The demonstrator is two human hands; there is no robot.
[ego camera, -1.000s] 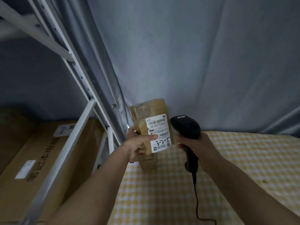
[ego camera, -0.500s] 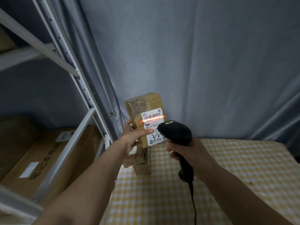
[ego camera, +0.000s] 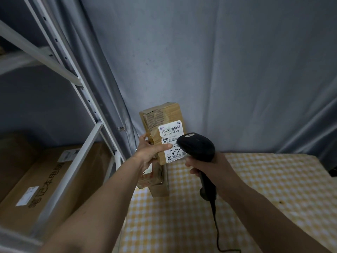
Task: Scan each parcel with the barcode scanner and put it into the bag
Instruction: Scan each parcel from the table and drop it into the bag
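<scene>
Head view looks down two bare forearms over a table (ego camera: 264, 189) with a yellow checked cloth. Nearest, a black cord (ego camera: 217, 230) trails from the scanner (ego camera: 197, 148), whose handle the right hand (ego camera: 206, 166) grips with curled fingers, head raised toward the label (ego camera: 172, 141). Just left, the left hand (ego camera: 149, 152) holds the parcel (ego camera: 162, 132) upright above the table's left edge, thumb stretched across the label's lower part and the other fingers wrapped behind it. Below that hand, more small boxes (ego camera: 155, 181) stand on the cloth. To the left, a white rack (ego camera: 76, 81) carries a large carton (ego camera: 36, 189) on its lower shelf. Beyond everything hangs a grey curtain (ego camera: 200, 61).
</scene>
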